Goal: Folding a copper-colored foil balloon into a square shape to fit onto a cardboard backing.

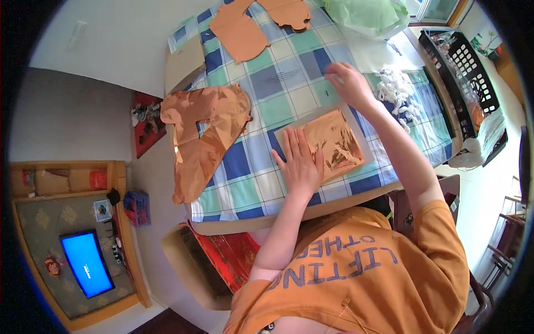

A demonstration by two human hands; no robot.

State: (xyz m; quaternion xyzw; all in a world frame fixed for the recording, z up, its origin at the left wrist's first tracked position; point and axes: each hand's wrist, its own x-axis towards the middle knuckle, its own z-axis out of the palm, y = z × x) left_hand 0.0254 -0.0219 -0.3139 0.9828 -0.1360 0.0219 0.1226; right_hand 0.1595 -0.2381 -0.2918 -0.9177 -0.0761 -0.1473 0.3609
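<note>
A stack of shiny copper-coloured foil sheets (336, 142) lies on a pale backing sheet (364, 131) on the blue, green and white checked tablecloth (278, 83). My left hand (300, 161) lies flat on the stack's left part, fingers spread, holding nothing. My right hand (347, 83) reaches farther out, its fingertips down on the cloth just beyond the backing sheet's far corner. Whether it pinches anything there is unclear.
A crumpled copper foil cut-out (203, 136) hangs over the table's left edge. More orange cut-outs (245, 25) lie at the far end beside a green plastic bag (367, 14). A white fluffy bundle (395, 92) and a black crate (461, 72) sit right. A lit blue screen (86, 264) is lower left.
</note>
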